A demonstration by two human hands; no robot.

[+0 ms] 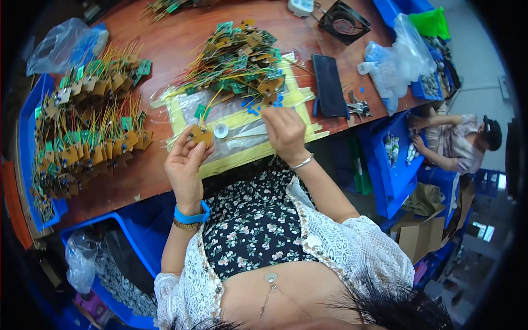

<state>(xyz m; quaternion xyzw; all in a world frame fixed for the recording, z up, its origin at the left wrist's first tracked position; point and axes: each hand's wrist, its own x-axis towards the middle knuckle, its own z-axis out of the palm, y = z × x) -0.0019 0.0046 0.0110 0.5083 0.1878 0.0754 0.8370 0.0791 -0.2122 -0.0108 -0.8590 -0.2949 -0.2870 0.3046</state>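
Observation:
Between the thumb and fingers of my left hand [186,165] is a small tan circuit board [201,136], held over the near edge of the work mat. A yellow wire joins it to a little green board [201,112] standing up above it. My right hand [288,133] is closed in a pinch beside scattered small blue parts [253,110]; what its fingertips hold, if anything, is too small to make out. A round white lid or dish [220,131] lies on the yellow-taped mat [231,162], between my hands. Behind them rises a heap of wired boards [236,63].
At left, a blue tray [28,132] holds rows of wired boards. A black phone [328,85], keys [359,106], a fan [344,23] and plastic bags [388,66] lie at right. Blue bins [124,225] stand below the table edge. Another person [459,135] works at far right.

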